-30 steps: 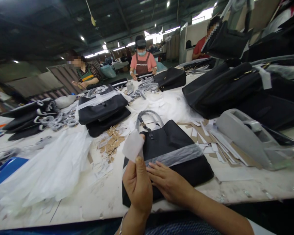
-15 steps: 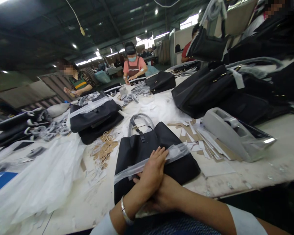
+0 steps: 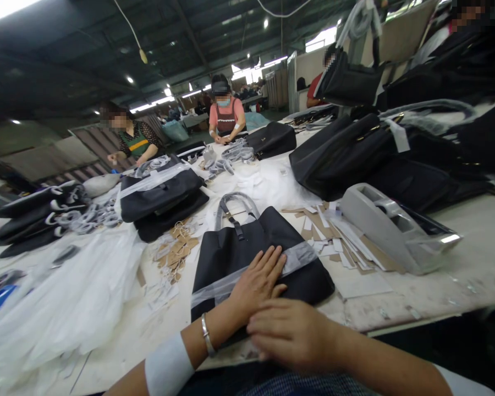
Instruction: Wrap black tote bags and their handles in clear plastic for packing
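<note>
A black handbag [image 3: 251,240] lies on the table in front of me, with clear wrapping round its upright handles [image 3: 237,202] and a translucent band [image 3: 299,258] across its body. My left hand [image 3: 258,286], a silver bangle at its wrist, rests flat on the bag and the band, fingers stretched out. Just nearer to me, my right hand [image 3: 292,335] is beside the left wrist, palm down. Its fingers lie side by side, slightly bent, with nothing seen in them; the underside is hidden.
Left lie clear plastic bags [image 3: 74,280], brown tags [image 3: 177,245] and stacked black bags [image 3: 163,195]. On the right are a grey tape dispenser [image 3: 379,225], paper strips [image 3: 350,242] and more black bags [image 3: 346,148]. Co-workers [image 3: 226,115] stand across the table.
My right hand has come out from under my left forearm and moved back towards me. The left hand has turned flatter on the bag, its fingers more spread.
</note>
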Motion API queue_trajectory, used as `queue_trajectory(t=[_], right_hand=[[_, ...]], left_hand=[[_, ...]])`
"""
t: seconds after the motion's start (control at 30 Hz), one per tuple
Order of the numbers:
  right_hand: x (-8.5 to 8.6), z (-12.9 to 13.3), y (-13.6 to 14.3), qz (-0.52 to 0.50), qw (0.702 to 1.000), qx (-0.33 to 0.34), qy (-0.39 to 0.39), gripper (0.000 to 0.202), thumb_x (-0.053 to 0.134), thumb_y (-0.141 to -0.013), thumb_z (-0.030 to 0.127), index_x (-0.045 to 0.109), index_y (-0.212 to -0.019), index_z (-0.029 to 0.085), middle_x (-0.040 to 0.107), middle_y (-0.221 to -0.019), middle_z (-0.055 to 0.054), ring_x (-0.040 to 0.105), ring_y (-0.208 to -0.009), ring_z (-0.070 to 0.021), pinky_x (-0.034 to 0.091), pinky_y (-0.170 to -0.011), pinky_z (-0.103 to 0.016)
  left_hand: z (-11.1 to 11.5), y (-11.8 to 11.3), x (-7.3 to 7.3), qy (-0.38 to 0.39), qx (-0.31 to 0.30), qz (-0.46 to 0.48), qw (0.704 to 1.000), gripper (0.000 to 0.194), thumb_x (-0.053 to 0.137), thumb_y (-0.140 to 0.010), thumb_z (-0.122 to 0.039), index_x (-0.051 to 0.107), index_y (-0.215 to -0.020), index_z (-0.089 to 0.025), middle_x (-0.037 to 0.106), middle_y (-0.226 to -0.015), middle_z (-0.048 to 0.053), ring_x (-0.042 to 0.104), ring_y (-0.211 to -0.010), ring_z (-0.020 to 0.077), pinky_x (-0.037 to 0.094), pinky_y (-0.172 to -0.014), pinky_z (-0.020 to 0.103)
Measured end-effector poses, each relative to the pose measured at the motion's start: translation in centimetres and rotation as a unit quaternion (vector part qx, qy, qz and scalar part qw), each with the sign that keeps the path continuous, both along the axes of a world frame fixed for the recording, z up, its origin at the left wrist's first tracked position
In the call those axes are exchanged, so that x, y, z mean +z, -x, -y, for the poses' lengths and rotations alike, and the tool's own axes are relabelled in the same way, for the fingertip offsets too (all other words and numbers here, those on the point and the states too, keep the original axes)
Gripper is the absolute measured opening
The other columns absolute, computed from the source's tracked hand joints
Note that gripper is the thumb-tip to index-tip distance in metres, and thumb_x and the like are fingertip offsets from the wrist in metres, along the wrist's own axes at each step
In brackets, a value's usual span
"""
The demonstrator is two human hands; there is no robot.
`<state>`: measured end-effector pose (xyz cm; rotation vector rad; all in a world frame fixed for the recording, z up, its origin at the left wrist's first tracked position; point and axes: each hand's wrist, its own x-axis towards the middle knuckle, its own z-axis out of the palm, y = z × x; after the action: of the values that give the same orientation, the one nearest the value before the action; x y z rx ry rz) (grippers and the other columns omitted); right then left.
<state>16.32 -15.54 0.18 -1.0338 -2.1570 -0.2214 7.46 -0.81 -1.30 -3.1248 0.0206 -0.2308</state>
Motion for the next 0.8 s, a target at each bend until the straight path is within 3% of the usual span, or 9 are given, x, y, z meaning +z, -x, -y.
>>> queue_trajectory(t=[0.1, 0.17, 0.37, 0.53, 0.63, 0.8], right_hand=[[0.1, 1.2, -4.7, -0.005, 0.983, -0.181, 0.0, 0.036, 0.052, -0.096, 0.018, 0.059, -0.131, 0.013, 0.066, -0.129, -0.012, 0.057, -0.125, -0.022, 0.044, -0.11, -0.04], [-0.8, 1.6, -7.5, 0.033, 0.966, -0.254, 0.04, 0.046, 0.053, -0.096, 0.02, 0.05, -0.141, 0.014, 0.057, -0.139, -0.014, 0.05, -0.132, -0.0262, 0.042, -0.112, -0.046], [-3.5, 1.8, -10.7, 0.124, 0.959, -0.248, 0.062, 0.048, 0.05, -0.097, 0.021, 0.046, -0.145, 0.017, 0.052, -0.145, -0.01, 0.043, -0.138, -0.0275, 0.033, -0.116, -0.051], [-3.4, 2.0, -11.4, 0.116, 0.963, -0.237, 0.058, 0.052, 0.051, -0.096, 0.018, 0.043, -0.147, 0.02, 0.052, -0.146, -0.007, 0.042, -0.138, -0.026, 0.033, -0.117, -0.05], [-3.1, 2.2, -11.6, 0.099, 0.966, -0.229, 0.065, 0.053, 0.052, -0.095, 0.016, 0.043, -0.147, 0.023, 0.053, -0.144, -0.006, 0.043, -0.138, -0.0257, 0.033, -0.117, -0.05], [-2.7, 2.3, -11.5, 0.104, 0.966, -0.227, 0.063, 0.054, 0.054, -0.095, 0.016, 0.044, -0.147, 0.025, 0.057, -0.141, -0.004, 0.043, -0.138, -0.0247, 0.03, -0.119, -0.051]], left_hand=[[0.6, 0.2, -0.3, 0.013, 0.014, 0.016, 1.0, 0.062, 0.041, -0.1, -0.039, 0.022, -0.154, -0.013, 0.018, -0.162, 0.013, 0.011, -0.151, 0.0228, 0.024, -0.121, 0.044], [1.0, 0.2, -0.1, 0.023, 0.028, 0.03, 0.999, 0.062, 0.039, -0.101, -0.043, 0.023, -0.154, -0.014, 0.02, -0.162, 0.012, 0.012, -0.151, 0.0221, 0.022, -0.122, 0.044], [1.6, 0.4, 0.4, 0.03, 0.053, 0.049, 0.997, 0.057, 0.038, -0.101, -0.041, 0.031, -0.15, -0.013, 0.024, -0.161, 0.012, 0.015, -0.151, 0.0239, 0.023, -0.122, 0.044], [2.5, 3.9, 0.4, 0.01, 0.127, 0.08, 0.989, 0.054, 0.042, -0.1, -0.032, 0.035, -0.149, -0.012, 0.023, -0.161, 0.011, 0.014, -0.15, 0.0274, 0.026, -0.121, 0.048], [2.9, 6.3, -0.1, -0.001, 0.171, 0.082, 0.982, 0.054, 0.045, -0.098, -0.027, 0.036, -0.149, -0.011, 0.03, -0.159, 0.013, 0.021, -0.149, 0.0294, 0.033, -0.117, 0.052], [2.3, 7.8, -1.2, -0.01, 0.163, 0.11, 0.98, 0.045, 0.04, -0.098, -0.014, 0.045, -0.143, -0.012, 0.044, -0.151, 0.014, 0.038, -0.142, 0.0273, 0.043, -0.111, 0.051]])
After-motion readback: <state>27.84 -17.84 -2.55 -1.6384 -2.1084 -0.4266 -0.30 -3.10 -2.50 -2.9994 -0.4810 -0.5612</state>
